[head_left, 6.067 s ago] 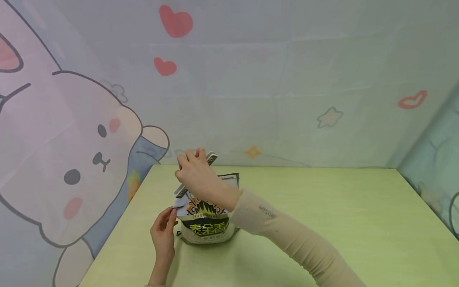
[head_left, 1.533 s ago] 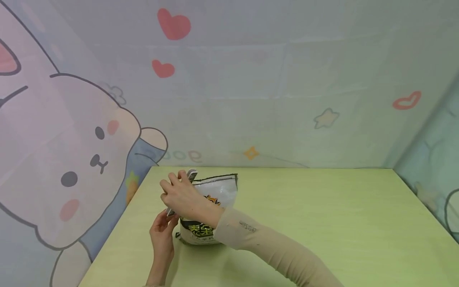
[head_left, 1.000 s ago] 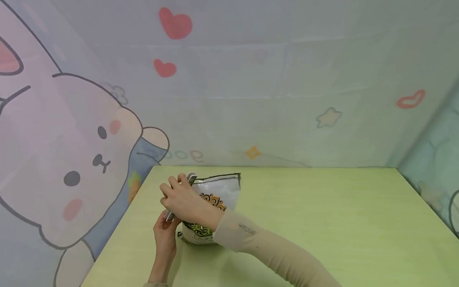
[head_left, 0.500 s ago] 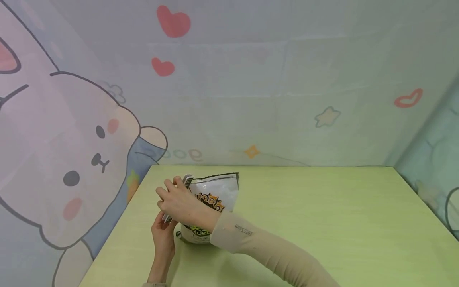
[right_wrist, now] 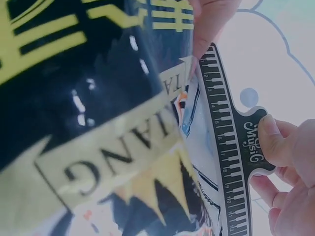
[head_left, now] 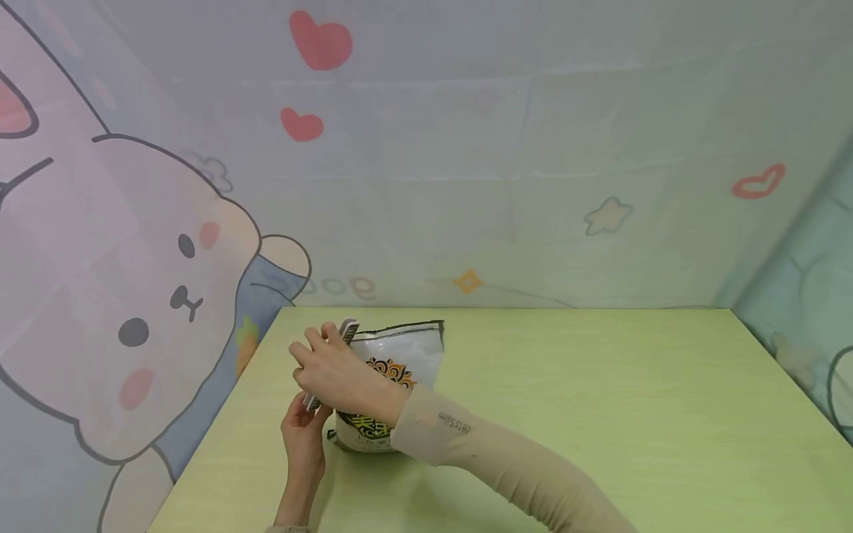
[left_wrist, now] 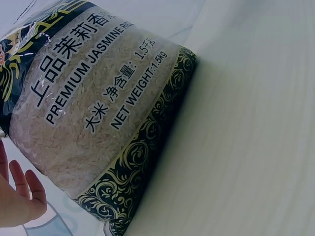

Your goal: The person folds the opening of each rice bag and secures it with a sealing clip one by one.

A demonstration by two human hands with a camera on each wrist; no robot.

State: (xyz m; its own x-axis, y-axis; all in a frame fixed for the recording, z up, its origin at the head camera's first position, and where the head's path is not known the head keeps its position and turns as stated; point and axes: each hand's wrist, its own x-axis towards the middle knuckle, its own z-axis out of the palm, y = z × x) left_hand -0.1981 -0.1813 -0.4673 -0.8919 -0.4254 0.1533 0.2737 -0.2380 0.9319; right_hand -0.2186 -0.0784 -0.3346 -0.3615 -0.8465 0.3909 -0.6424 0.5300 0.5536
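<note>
A bag of jasmine rice [head_left: 406, 352] stands on the table, its clear window and "1.5kg" print facing the left wrist view. My right hand [head_left: 343, 377] pinches the handle of a long clip [right_wrist: 224, 142], black with a piano-key and ruler print, between thumb and fingers. The clip lies along the bag's left side edge; whether it grips the plastic is hard to see. My left hand [head_left: 304, 444] pinches the bag's left edge near the clip's lower end, its other fingers [left_wrist: 34, 194] loosely curled. My right forearm hides part of the bag's front.
The pale green table [head_left: 586, 400] extends far to the right of the bag. Behind it hangs a cloth backdrop [head_left: 466, 148] printed with a cartoon rabbit, hearts and stars.
Since the oldest frame my right hand has brought the clip down and left, from over the bag's upper front to its left edge. In the last second both hands barely move.
</note>
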